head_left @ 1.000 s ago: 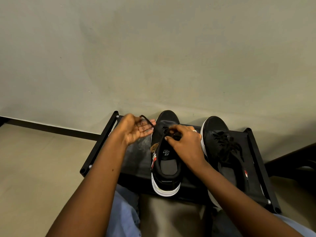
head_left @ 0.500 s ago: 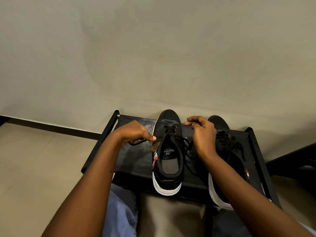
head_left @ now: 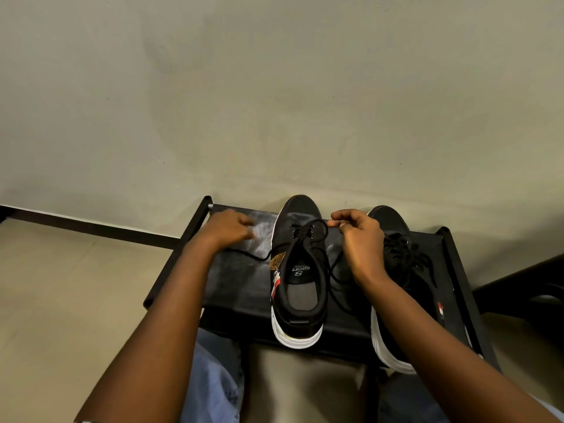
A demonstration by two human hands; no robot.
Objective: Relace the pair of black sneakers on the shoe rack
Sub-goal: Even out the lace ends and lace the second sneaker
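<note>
Head view, items as found. Shoe rack (head_left: 238, 282): black, low, set against a plain wall (head_left: 274, 87) on a pale floor (head_left: 61, 285). First sneaker (head_left: 297, 319): black with a white sole, upright on the rack top, toe toward the wall, heel at the near edge, lying between the two hands. Lace (head_left: 317, 223): black, threaded through the front eyelets; one strand runs taut from the eyelets to the right fingertips, with loose loops hanging below that palm between the two sneakers; the other strand trails off the sneaker's side across the rack top to a spot under the left wrist. Right hand (head_left: 361, 239): just beside the first sneaker's toe, thumb and forefinger (head_left: 337, 215) pinching the lace, the other fingers curled toward the palm. Left hand (head_left: 227, 228): on the far side of the sneaker from the right hand, low over the rack top and blurred; its fingers look loosely bent, and whether they hold the lace end cannot be told. Second sneaker (head_left: 390, 218): black, white sole, laced, on the rack just behind the right knuckles, partly hidden by that hand and forearm. Jeans (head_left: 213, 377): blue, below the rack's near edge.
</note>
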